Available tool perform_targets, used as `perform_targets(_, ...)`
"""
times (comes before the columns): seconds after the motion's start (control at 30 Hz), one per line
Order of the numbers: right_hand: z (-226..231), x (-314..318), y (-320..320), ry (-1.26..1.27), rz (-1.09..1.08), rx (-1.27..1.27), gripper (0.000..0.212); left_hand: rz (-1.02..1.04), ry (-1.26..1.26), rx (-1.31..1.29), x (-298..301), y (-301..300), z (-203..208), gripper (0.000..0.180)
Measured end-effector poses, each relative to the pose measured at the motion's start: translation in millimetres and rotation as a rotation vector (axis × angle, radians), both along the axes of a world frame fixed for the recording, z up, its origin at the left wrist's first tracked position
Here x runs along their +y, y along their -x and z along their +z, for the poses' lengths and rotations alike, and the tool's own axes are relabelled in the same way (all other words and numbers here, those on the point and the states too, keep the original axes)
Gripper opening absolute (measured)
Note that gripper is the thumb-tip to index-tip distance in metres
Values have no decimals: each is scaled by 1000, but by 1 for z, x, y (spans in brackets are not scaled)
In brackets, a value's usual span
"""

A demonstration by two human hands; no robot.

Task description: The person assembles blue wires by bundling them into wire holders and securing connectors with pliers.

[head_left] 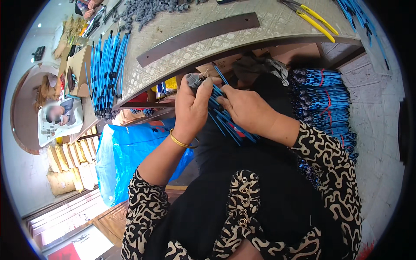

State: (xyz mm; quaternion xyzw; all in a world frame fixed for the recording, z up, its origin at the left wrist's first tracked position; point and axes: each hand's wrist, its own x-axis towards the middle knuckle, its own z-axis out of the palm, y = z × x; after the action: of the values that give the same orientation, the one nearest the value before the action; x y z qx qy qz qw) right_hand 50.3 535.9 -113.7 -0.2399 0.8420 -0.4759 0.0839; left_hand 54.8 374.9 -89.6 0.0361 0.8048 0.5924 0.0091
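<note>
My left hand (192, 106) is closed around a grey plastic fitting (193, 80), which shows above the thumb and fingers. Thin strands stick up beside it. Close on its right, my right hand (248, 109) pinches thin blue rods with thumb and fingers; how many it holds is hidden. One blue rod (219, 73) with a dark tip rises between the two hands. Below them, more loose blue rods (226, 125) lie across my dark-clothed lap. A gold bangle (182, 143) circles my left wrist.
The workbench edge runs just beyond my hands, with a curved dark metal strip (199, 38), grey fittings (151, 11), yellow-handled pliers (316, 24) and a blue rod bundle (108, 73) on top. Tied blue bundles (325, 102) stack at right. A blue plastic bag (130, 151) stands left.
</note>
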Motion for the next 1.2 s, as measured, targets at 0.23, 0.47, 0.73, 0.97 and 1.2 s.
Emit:
perform_targets(0.23,4,7,3,-184,112,297,21,-109,-113,5,-4,0,2,25)
perform_targets(0.47,-3,0,2,-38,97,317,21,-14,-253,-57,-5,-5,3,18)
perform_targets(0.73,-10,-10,10,200,131,106,20,-20,-548,-131,-26,-4,-6,26)
perform_targets(0.97,-4,-17,44,71,402,-35,18,-96,-705,-29,-30,0,-18,33)
perform_targets(1.2,-4,-27,38,-86,397,84,15,-83,-722,-62,-34,-1,-12,30)
